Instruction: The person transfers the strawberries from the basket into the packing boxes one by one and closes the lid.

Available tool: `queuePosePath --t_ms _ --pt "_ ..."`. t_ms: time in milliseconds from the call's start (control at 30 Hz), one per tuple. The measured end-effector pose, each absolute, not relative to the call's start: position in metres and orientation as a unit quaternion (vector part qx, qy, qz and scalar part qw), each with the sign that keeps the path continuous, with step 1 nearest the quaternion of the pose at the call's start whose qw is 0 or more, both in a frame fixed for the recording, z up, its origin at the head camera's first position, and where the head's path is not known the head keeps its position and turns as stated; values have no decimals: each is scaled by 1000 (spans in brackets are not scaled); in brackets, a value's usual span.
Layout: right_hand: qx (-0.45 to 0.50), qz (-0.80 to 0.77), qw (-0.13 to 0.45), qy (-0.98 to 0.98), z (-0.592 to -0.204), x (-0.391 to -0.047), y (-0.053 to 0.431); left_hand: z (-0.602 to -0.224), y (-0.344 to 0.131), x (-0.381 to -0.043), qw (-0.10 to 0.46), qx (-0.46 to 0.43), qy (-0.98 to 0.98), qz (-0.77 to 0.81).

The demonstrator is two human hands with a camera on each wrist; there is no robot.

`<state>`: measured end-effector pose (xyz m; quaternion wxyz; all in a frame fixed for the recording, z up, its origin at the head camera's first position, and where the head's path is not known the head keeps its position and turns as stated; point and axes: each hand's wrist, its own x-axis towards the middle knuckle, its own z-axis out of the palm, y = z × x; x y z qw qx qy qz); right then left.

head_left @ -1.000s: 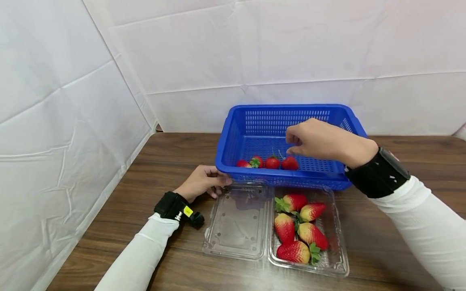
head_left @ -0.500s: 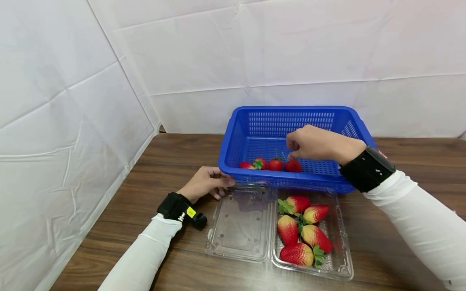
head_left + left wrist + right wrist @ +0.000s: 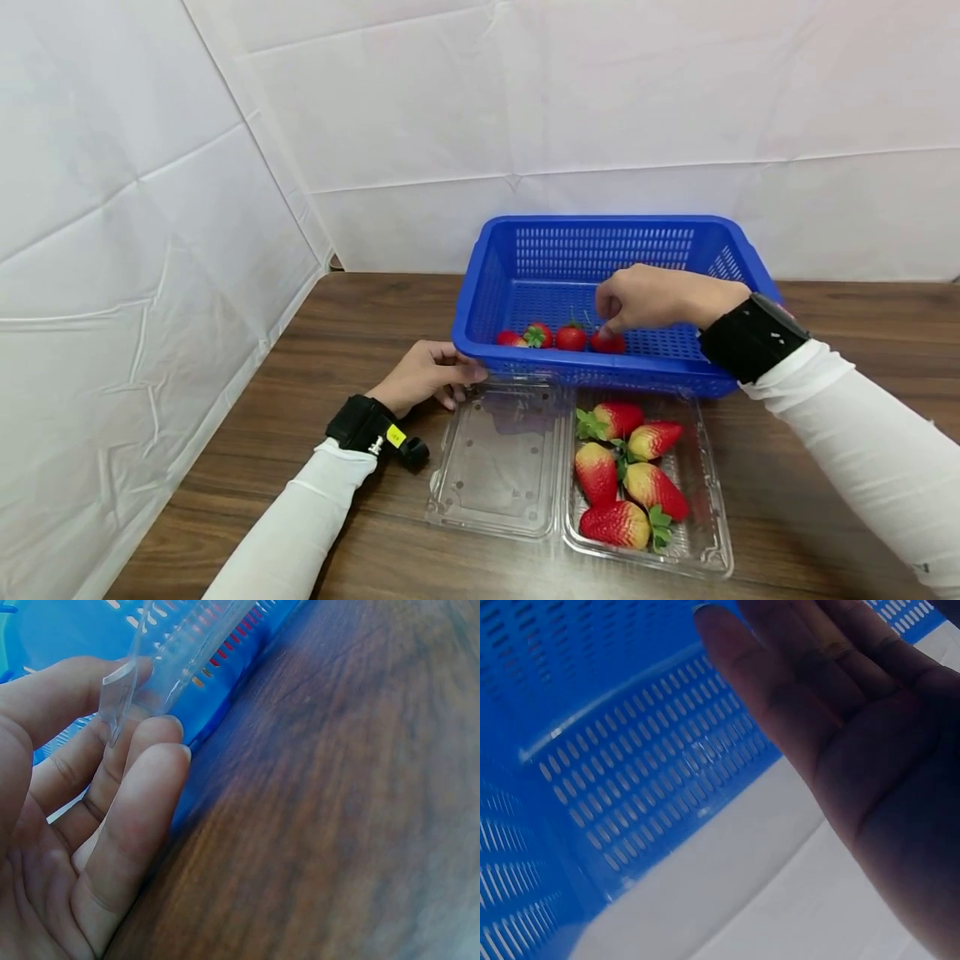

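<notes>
My left hand [image 3: 431,375] pinches the upper left corner of the lid of a clear plastic clamshell [image 3: 498,467]. A tab of clear plastic [image 3: 120,697] shows between thumb and fingers in the left wrist view. Several large red and yellow strawberries [image 3: 615,523] lie in the clamshell's right half. My right hand [image 3: 648,296] reaches into a blue plastic basket [image 3: 596,364], fingers bent downward. Its thumb overlaps the top of the rightmost red strawberry [image 3: 609,344]; whether the fingers grip it is hidden. Other small red strawberries [image 3: 537,335] lie beside it along the near wall.
The basket stands behind the clamshell on a brown wooden table [image 3: 300,383], close against its far edge. White sheeting [image 3: 405,108] hangs behind and to the left. A black wrist strap with a small camera [image 3: 412,454] sits on the left wrist.
My right hand has come down and toward the near wall, onto the rightmost strawberry in the basket. The left hand keeps its place on the lid's corner. The head view shifted slightly.
</notes>
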<state>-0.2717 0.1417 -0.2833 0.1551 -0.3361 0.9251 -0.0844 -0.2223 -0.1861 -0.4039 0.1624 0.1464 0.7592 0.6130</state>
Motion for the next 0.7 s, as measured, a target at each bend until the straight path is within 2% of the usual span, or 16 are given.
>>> queuePosePath --t_ms 167,700 --pt "-330 -75 176 924 -286 -276 142 -404 -186 -221 163 145 760 612" --pt "-341 -46 190 920 -293 -283 138 -402 -186 -222 165 148 762 609"
